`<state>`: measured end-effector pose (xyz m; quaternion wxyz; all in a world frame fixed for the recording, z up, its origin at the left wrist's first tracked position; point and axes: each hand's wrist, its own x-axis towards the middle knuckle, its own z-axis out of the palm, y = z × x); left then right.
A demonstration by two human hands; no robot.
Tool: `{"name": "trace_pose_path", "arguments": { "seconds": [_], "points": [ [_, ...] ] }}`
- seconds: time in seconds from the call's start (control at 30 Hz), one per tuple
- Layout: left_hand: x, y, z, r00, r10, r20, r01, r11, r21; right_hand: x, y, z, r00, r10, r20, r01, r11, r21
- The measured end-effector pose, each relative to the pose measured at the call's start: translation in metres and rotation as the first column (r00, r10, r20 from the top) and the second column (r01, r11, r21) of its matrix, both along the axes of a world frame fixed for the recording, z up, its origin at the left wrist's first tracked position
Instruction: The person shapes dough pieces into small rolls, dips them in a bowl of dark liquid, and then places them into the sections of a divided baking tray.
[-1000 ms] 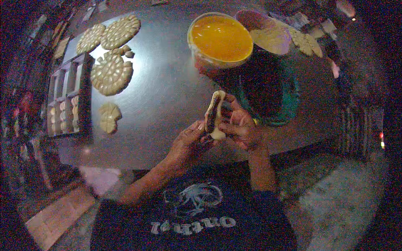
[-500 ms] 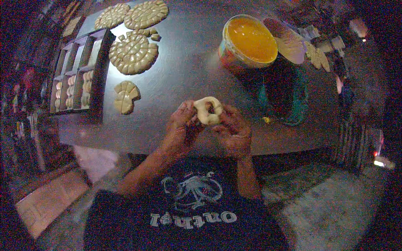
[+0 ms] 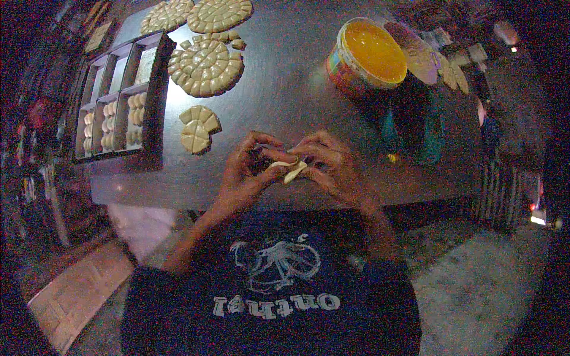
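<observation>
Above the near part of the table, my left hand and my right hand pinch a small pale piece of dough between fingers and thumbs. The piece looks folded, with its lower flap hanging toward me. What lies inside the fold is hidden by my fingers. Left of my hands is a small cluster of cut dough pieces. Behind it lies a larger round of dough pieces, packed in rings.
A partitioned box at the left holds rows of small pale rounds. A tub of orange-yellow paste stands at the back right, with a dark container with teal edges nearer. More dough rounds lie at the far left.
The dough, spread with a brown-looking opening in its middle before, is now folded between my fingers. Both hands have turned inward around it. The whole view has shifted slightly.
</observation>
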<state>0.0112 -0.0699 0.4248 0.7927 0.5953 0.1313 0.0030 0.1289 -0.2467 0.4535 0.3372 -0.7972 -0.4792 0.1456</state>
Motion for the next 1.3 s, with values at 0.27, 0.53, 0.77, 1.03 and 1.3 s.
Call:
{"name": "trace_pose_path", "arguments": {
  "seconds": [0.27,0.53,0.77,1.03,1.3],
  "points": [
    [-0.015,0.031,-0.035,0.980,-0.031,-0.197,-0.034,0.947,-0.319,-0.021,0.020,-0.006,0.994,-0.009,0.106,-0.005,0.992,0.123],
    [-0.026,0.032,-0.031,0.961,0.030,-0.276,-0.210,0.729,-0.652,-0.074,0.052,-0.044,0.870,-0.236,0.433,0.174,0.968,0.179],
    [-0.022,0.040,-0.030,0.970,0.070,-0.232,-0.168,0.885,-0.435,-0.087,0.067,-0.045,0.812,-0.354,0.464,0.302,0.935,0.185],
    [-0.012,0.054,-0.032,0.997,-0.043,0.061,0.057,0.967,-0.247,-0.072,0.067,-0.048,0.525,-0.488,-0.697,0.732,0.677,0.077],
    [-0.005,0.040,-0.034,0.978,0.084,-0.192,-0.139,0.946,-0.294,-0.078,0.070,-0.022,0.864,-0.498,0.073,0.463,0.843,0.273]
  ]
}}
